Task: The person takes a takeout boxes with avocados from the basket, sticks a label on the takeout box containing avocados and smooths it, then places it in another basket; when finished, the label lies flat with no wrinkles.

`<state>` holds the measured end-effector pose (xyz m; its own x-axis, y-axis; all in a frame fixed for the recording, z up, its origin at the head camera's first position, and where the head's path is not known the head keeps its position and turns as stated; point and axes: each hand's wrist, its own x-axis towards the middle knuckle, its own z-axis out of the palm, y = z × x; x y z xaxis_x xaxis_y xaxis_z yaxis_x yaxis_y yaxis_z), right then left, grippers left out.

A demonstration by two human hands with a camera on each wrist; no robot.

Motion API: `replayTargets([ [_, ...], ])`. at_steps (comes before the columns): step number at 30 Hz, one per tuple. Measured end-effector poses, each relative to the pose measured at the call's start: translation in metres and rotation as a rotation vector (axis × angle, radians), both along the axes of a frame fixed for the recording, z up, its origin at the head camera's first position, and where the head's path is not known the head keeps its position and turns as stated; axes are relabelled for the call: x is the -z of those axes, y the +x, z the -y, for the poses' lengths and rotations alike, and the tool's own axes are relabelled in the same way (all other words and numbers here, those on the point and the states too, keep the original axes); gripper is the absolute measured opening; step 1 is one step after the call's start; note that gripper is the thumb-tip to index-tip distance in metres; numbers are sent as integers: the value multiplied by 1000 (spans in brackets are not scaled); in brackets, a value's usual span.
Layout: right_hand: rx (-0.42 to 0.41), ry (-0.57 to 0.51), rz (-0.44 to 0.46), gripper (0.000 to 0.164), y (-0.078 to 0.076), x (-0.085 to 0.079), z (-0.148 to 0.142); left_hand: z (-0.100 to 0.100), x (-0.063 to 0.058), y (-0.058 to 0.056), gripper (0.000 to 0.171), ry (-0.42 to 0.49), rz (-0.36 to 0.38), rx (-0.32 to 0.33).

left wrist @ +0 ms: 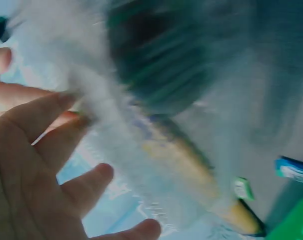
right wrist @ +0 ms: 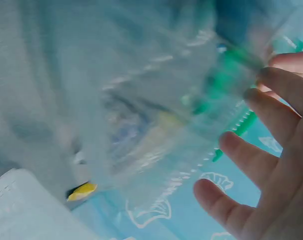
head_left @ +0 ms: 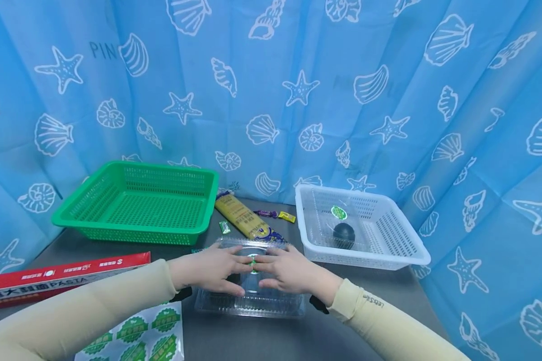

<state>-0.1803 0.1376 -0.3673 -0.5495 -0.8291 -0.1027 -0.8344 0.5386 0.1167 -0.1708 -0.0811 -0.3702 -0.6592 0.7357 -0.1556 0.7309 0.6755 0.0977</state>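
A clear plastic box [head_left: 253,307] with a lid lies in front of me at the middle of the table. My left hand [head_left: 212,268] and right hand [head_left: 293,271] rest on its lid from either side, fingers extended. Their fingertips meet over a small green round sticker [head_left: 254,264] on the lid. In the left wrist view the left hand [left wrist: 41,150] has its fingers spread against the plastic, and a dark round thing [left wrist: 161,60] shows blurred through it. The right wrist view has the right hand [right wrist: 271,165] with straight, spread fingers at the box's surface.
A green basket [head_left: 203,210] stands back left. The white basket [head_left: 366,258] at right holds a clear box [head_left: 325,215] with a dark round thing inside. Behind my hands lie a yellow packet [head_left: 241,215] and small candies. A red pasta box [head_left: 68,273] and a sticker sheet [head_left: 133,328] lie left.
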Motion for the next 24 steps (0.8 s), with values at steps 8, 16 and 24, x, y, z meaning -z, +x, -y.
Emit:
replayTargets([
  [8,-2,-63,-110,48,5,18,-19,21,14,6,65,42,-51,21],
  [16,282,-807,-98,19,30,32,-43,50,23,40,46,713,-52,-320],
  [24,789,-1507,405,33,52,59,-47,45,38,76,58,1180,283,-872],
])
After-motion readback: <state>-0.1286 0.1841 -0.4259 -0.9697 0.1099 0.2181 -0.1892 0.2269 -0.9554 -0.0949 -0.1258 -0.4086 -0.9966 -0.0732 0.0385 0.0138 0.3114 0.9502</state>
